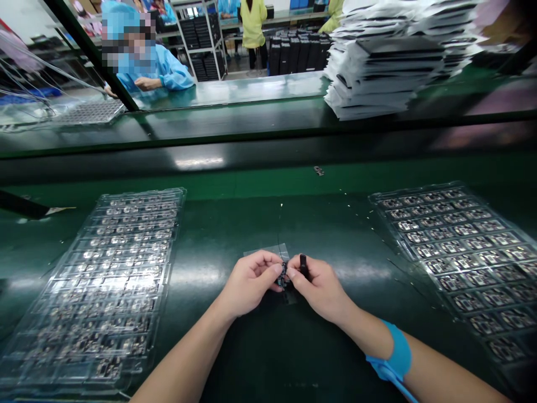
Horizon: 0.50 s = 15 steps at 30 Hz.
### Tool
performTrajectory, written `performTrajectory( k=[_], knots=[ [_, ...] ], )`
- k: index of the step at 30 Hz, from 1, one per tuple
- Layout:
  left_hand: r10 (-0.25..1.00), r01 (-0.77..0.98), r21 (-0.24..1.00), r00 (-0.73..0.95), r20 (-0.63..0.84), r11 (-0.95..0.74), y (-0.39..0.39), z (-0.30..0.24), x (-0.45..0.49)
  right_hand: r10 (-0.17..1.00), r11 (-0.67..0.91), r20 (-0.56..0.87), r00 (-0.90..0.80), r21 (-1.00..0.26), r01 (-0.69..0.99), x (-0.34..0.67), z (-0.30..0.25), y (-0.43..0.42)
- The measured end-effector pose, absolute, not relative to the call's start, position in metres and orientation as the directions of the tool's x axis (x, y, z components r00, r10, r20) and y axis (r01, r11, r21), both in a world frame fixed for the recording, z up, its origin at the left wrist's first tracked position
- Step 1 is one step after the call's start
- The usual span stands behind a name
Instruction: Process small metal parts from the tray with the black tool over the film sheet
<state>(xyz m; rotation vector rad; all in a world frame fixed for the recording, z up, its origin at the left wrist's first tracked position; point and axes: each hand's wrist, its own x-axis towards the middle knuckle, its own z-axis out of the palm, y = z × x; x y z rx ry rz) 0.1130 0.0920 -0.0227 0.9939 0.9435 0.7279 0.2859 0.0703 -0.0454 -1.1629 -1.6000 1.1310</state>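
My hands meet low in the middle of the green bench. My left hand [250, 281] pinches a small dark circuit board [283, 275] by its edge, and a thin black wire [278, 235] rises from near it. My right hand [319, 288] grips a short black piece [302, 266], its fingertips close against the board. A clear plastic sheet [268, 252] lies under both hands. A blue wrist strap [396, 352] circles my right wrist. Clear trays stand on either side: the left tray [142, 192] holds rows of shiny parts, and the right tray [413, 189] holds rows of dark boards.
A small loose part [319, 170] lies on the green bench [235, 182] beyond my hands. A raised shelf carries tall stacks of flat black-and-white packages [380, 73]. A co-worker in a blue gown [163, 73] sits beyond it, and a person in yellow [254, 25] stands farther back.
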Motion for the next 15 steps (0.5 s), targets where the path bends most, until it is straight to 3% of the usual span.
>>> performTrajectory(
  k=[7, 12, 15],
  knots=[
    [0.787, -0.104, 0.904, 0.54, -0.299, 0.415, 0.091, -0.024, 0.111, 0.97, 0.088, 0.062, -0.234, -0.991, 0.103, 0.286, -0.05, 0.069],
    [0.8, -0.195, 0.872, 0.522, -0.296, 0.45, 0.089, -0.026, 0.114, 0.981, 0.108, 0.099, -0.166, -0.993, 0.048, 0.282, -0.058, 0.068],
    [0.824, -0.185, 0.88, 0.475, -0.309, 0.437, 0.09, -0.027, 0.116, 0.992, 0.042, 0.06, -0.113, -0.987, -0.154, 0.282, -0.064, 0.073]
  ],
)
